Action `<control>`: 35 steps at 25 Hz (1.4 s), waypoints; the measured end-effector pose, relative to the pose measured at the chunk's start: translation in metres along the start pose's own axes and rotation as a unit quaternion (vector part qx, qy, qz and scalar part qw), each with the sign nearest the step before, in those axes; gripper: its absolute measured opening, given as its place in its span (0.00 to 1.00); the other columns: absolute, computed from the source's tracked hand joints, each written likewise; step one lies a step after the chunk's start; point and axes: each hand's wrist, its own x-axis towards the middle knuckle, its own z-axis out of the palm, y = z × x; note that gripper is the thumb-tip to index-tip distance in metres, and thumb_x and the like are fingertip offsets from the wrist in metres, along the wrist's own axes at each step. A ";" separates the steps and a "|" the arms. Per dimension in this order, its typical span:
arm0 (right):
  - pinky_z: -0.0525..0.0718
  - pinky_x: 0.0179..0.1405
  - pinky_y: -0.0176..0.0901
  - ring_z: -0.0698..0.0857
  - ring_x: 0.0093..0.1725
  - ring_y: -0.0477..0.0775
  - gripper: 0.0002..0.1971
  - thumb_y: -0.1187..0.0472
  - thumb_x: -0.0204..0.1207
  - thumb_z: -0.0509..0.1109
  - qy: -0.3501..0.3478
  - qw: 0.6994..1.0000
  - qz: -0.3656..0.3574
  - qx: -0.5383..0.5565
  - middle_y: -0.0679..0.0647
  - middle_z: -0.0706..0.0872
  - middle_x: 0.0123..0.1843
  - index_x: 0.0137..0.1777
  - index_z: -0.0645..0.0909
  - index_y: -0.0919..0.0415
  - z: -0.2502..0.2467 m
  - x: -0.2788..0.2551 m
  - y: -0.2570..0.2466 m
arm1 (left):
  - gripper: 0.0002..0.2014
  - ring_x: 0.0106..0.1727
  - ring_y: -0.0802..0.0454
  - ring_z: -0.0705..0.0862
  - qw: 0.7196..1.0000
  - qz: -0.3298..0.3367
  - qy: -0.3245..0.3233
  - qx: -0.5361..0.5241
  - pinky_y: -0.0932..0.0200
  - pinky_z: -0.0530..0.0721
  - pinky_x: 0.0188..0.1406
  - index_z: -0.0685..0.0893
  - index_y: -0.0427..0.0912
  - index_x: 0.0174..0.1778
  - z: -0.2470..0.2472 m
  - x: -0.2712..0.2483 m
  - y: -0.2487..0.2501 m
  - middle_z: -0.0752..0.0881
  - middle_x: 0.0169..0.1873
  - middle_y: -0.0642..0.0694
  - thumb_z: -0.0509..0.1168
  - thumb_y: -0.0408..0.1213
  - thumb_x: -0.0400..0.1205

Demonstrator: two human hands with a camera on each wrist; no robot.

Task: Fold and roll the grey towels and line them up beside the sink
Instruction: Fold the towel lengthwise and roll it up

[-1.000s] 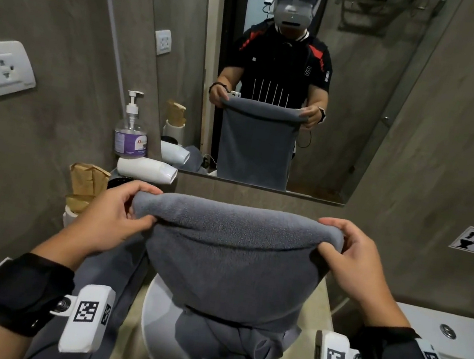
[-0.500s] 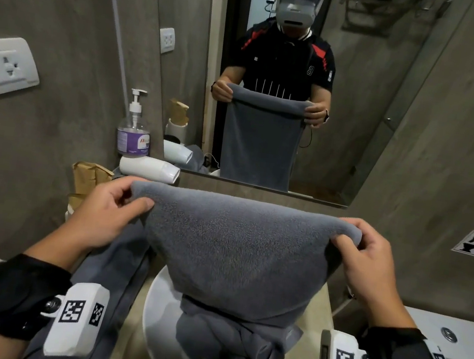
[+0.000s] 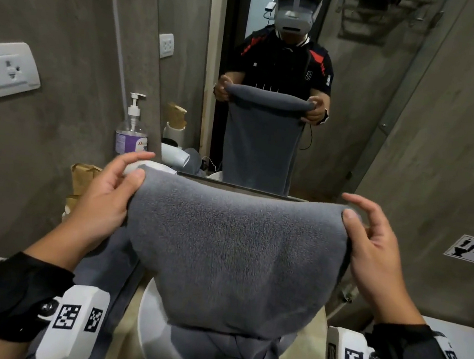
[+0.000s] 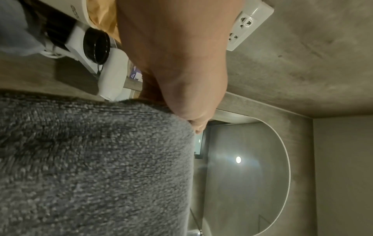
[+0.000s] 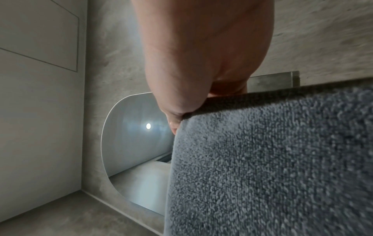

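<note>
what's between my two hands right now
In the head view, the grey towel spans between left hand and right hand, each pinching a top corner.

Grey towel, white sink, purple-label soap btl.

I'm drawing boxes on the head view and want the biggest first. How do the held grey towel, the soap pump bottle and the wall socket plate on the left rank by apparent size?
1. Held grey towel, by far, and nearest the camera.
2. Wall socket plate.
3. Soap pump bottle; close to the plate, so that order is unsure.
</note>
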 end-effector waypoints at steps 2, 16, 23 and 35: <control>0.81 0.51 0.29 0.86 0.48 0.39 0.11 0.62 0.88 0.64 -0.005 1.000 -0.005 -0.020 0.38 0.90 0.47 0.54 0.87 0.49 0.002 -0.002 0.002 | 0.12 0.53 0.62 0.87 0.998 0.034 0.006 0.061 0.70 0.83 0.53 0.89 0.59 0.60 0.002 -0.004 -0.002 0.91 0.54 0.58 0.62 0.42 0.89; 0.80 0.52 0.33 0.84 0.58 0.39 0.27 0.70 0.72 0.73 -0.121 0.970 0.092 -0.191 0.40 0.85 0.60 0.68 0.80 0.46 0.012 -0.020 0.014 | 0.37 0.51 0.59 0.91 0.965 -0.044 -0.090 0.244 0.52 0.91 0.52 0.82 0.67 0.65 -0.019 -0.020 -0.031 0.89 0.56 0.55 0.83 0.27 0.68; 0.84 0.47 0.42 0.87 0.50 0.42 0.16 0.68 0.73 0.73 -0.014 0.992 0.058 -0.115 0.44 0.90 0.47 0.46 0.88 0.42 0.005 -0.006 0.001 | 0.22 0.50 0.61 0.86 0.976 0.042 -0.060 0.205 0.66 0.82 0.52 0.88 0.58 0.53 -0.026 -0.008 -0.008 0.88 0.48 0.51 0.80 0.26 0.73; 0.82 0.47 0.34 0.82 0.43 0.42 0.21 0.60 0.84 0.68 0.017 0.999 0.020 -0.032 0.47 0.83 0.48 0.69 0.77 0.33 0.006 -0.002 -0.003 | 0.21 0.57 0.67 0.87 0.999 0.021 -0.050 0.009 0.73 0.83 0.51 0.77 0.63 0.75 -0.012 0.002 0.005 0.89 0.56 0.66 0.61 0.35 0.89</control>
